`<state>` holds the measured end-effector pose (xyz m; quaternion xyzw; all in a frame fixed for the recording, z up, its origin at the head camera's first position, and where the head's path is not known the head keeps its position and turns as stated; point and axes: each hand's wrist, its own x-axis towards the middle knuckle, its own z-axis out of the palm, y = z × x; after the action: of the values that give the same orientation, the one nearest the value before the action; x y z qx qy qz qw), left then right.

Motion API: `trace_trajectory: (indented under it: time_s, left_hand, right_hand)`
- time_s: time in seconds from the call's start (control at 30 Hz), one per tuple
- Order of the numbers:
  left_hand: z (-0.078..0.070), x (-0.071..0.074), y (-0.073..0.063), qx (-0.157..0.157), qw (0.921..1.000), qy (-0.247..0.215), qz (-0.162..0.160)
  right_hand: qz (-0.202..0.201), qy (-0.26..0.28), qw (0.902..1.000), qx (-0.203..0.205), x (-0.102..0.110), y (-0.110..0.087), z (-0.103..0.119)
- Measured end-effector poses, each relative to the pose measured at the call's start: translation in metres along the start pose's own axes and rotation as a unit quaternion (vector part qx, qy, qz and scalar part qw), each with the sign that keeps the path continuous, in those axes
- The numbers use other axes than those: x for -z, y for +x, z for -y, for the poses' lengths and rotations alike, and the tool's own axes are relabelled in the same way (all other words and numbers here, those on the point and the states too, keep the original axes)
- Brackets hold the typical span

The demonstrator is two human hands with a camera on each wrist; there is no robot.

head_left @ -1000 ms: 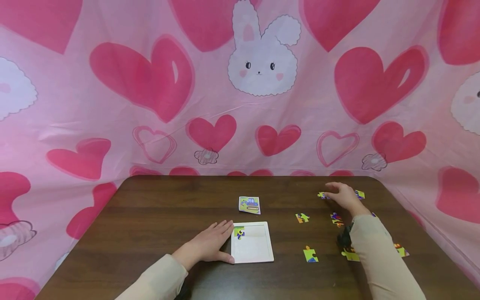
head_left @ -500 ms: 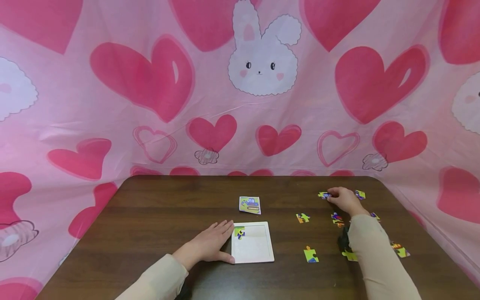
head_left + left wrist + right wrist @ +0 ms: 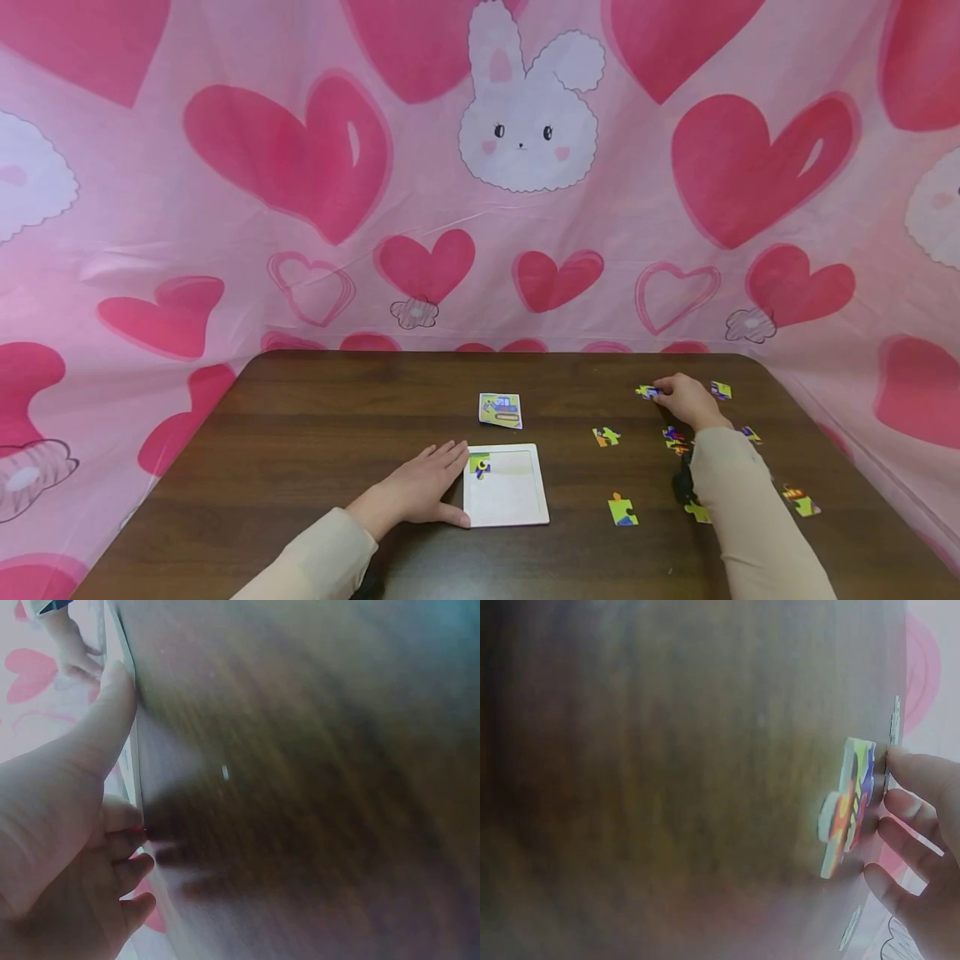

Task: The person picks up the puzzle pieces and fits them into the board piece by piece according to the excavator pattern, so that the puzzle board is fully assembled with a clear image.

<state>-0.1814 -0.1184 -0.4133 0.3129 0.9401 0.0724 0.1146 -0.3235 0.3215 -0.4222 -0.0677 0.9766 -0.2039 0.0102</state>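
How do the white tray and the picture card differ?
The tray is bigger than the card. The tray is mostly bare white with one puzzle piece; the card is colourfully printed. The left hand touches the tray; no hand touches the card. Both lie on the table.

Head view above table point(image 3: 315, 417), wrist views close

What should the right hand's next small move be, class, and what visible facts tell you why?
Probably, the right hand should pinch the green-and-blue puzzle piece and lift it slightly. That hand is at the piece's right end, though a firm grip isn't clear. The white tray holds a single corner piece, far left, and the left hand lies against the tray's left edge.
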Motion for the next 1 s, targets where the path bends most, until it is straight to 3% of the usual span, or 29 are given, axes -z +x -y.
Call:
trace_trajectory:
  time_s: [0.6,0.73,1.0]
  left_hand:
    - [0.001,0.0,0.0,-0.002,1.0,-0.008,0.002]
    - [0.002,0.0,0.0,-0.005,1.0,-0.005,0.001]
    - [0.003,0.0,0.0,-0.004,1.0,-0.007,0.003]
  right_hand:
    - [-0.026,0.015,0.9995,0.014,0.001,-0.004,0.004]
    - [-0.043,0.027,0.9985,0.021,0.004,-0.002,0.014]
    - [-0.097,0.045,0.991,0.08,0.014,-0.001,0.055]
